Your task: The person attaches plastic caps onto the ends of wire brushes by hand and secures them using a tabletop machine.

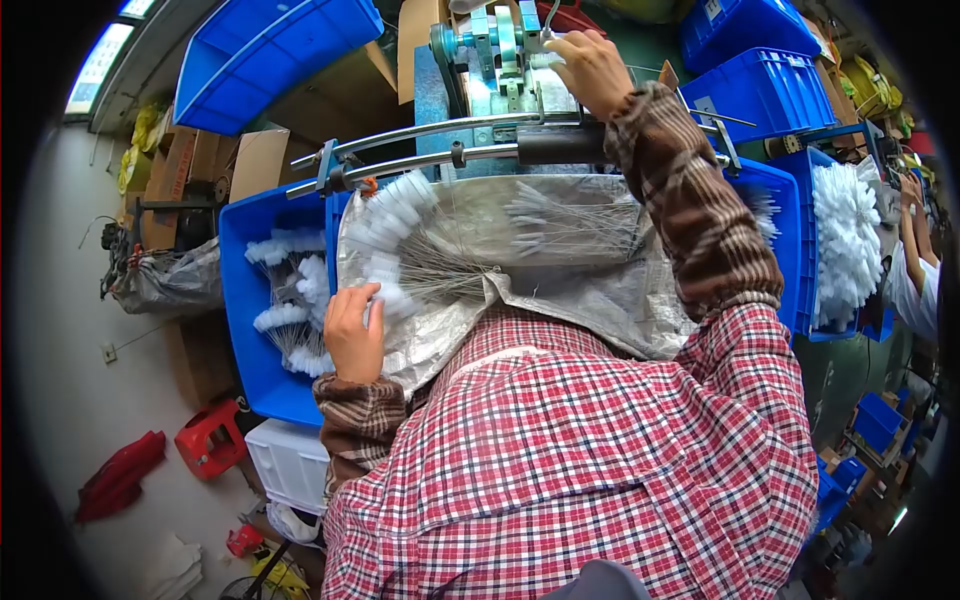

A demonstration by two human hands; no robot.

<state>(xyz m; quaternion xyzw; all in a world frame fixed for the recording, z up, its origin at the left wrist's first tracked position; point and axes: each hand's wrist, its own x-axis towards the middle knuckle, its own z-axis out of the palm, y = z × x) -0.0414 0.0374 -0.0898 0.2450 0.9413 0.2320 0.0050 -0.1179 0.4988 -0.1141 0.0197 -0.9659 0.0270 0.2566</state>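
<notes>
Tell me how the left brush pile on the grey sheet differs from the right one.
The left pile is larger and fuller; the right pile is sparser. The left pile's heads form a thick curved band, while the right pile's look slimmer and more spread out. The left hand is at the left pile; neither hand is at the right pile. Both have white heads on thin wire stems.

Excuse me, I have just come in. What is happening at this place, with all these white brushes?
The person's right hand is up at a small metal machine; its grip is unclear. The left hand is at the white heads of a bunch of wire-stemmed brushes, which lies on the grey sheet over the lap. More brushes are in the blue bin at the left.
</notes>
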